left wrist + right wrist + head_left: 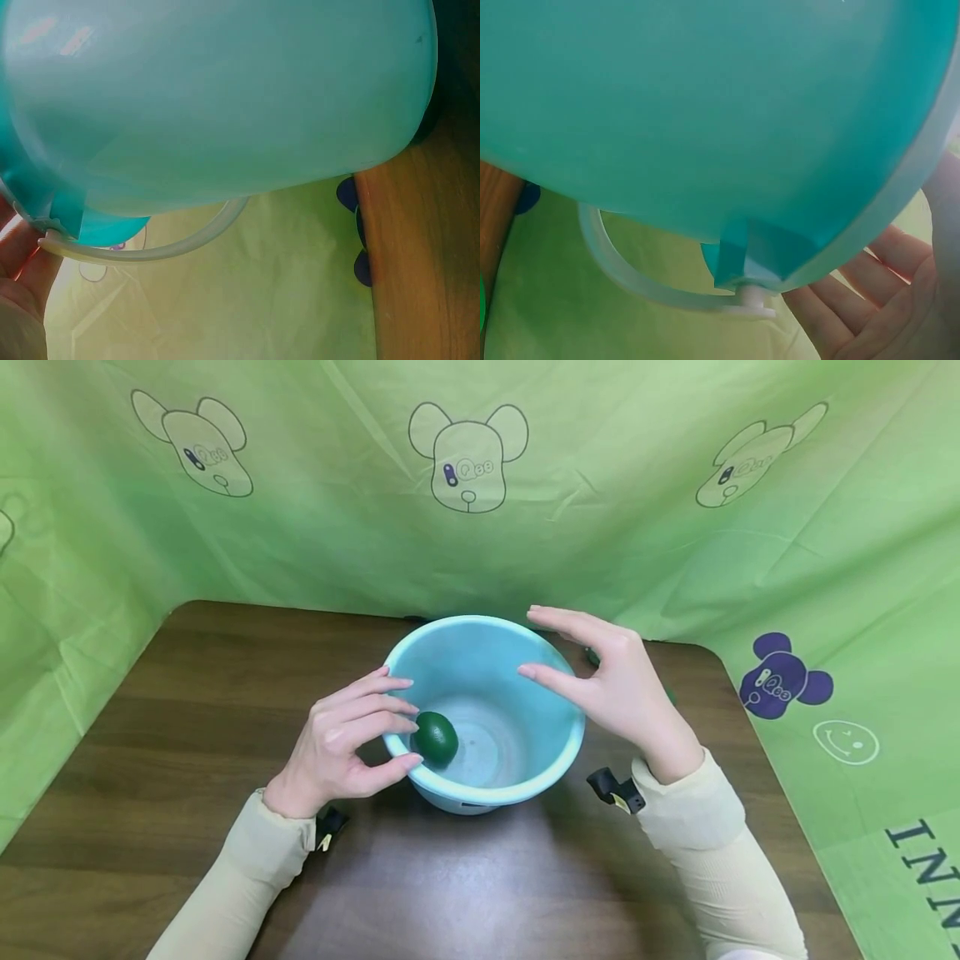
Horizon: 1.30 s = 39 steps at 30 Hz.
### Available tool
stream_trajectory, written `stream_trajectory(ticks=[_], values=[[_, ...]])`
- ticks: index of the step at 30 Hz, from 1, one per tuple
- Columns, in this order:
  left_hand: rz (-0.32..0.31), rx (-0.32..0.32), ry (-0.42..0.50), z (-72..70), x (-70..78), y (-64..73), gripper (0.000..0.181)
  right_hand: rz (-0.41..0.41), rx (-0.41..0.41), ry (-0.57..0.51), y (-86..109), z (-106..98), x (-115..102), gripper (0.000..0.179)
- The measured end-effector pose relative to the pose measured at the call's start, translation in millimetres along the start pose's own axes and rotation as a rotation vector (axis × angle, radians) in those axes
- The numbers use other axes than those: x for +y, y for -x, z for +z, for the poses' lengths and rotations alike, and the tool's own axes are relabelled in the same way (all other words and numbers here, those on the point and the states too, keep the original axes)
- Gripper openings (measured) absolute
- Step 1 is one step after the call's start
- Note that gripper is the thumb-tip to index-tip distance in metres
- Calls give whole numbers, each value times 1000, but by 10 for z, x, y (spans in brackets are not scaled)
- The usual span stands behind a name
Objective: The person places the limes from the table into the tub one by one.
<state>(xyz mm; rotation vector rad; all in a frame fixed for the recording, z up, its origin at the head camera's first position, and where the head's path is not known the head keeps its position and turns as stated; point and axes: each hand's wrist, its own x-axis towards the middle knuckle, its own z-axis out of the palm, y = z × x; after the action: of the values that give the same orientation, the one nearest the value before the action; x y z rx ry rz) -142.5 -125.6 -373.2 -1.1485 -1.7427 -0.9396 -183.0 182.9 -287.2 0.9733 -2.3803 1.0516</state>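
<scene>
A light blue plastic bucket stands on the table, with a dark green, lime-like fruit inside at its left. My left hand is at the bucket's left rim, its loosely bent fingers reaching over the edge beside the fruit and its thumb near the front. In the left wrist view those fingertips lie by the joint of the pale handle. Over the right rim, my right hand has fingers and thumb extended and spread apart, with nothing between them. The right wrist view shows its relaxed fingers beyond the rim.
A small dark green object is partly hidden behind my right hand, and a bit of green shows beside the right wrist. The brown wooden table meets a green printed cloth at the back and sides.
</scene>
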Motion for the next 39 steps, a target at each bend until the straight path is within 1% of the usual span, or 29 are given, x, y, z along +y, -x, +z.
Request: stream_trajectory(ticks=[7,9,18,24,32,35,39], values=[[3,0,5,9,1,1,31,7,38,-6,-2,-53,-239,55],[7,2,5,13,0,0,31,11,49,-13,1,-67,-276,55],[10,5,-1,13,-6,4,30,45,79,1,19,-120,-266,56],[11,7,-3,10,-10,5,30,50,105,5,16,-169,-287,56],[16,11,-6,13,-11,-1,30,59,139,-40,42,-229,-284,57],[17,12,-8,14,-10,0,30,59,156,-34,43,-260,-301,58],[17,12,-9,11,-9,0,30,84,171,-22,48,-303,-325,59]])
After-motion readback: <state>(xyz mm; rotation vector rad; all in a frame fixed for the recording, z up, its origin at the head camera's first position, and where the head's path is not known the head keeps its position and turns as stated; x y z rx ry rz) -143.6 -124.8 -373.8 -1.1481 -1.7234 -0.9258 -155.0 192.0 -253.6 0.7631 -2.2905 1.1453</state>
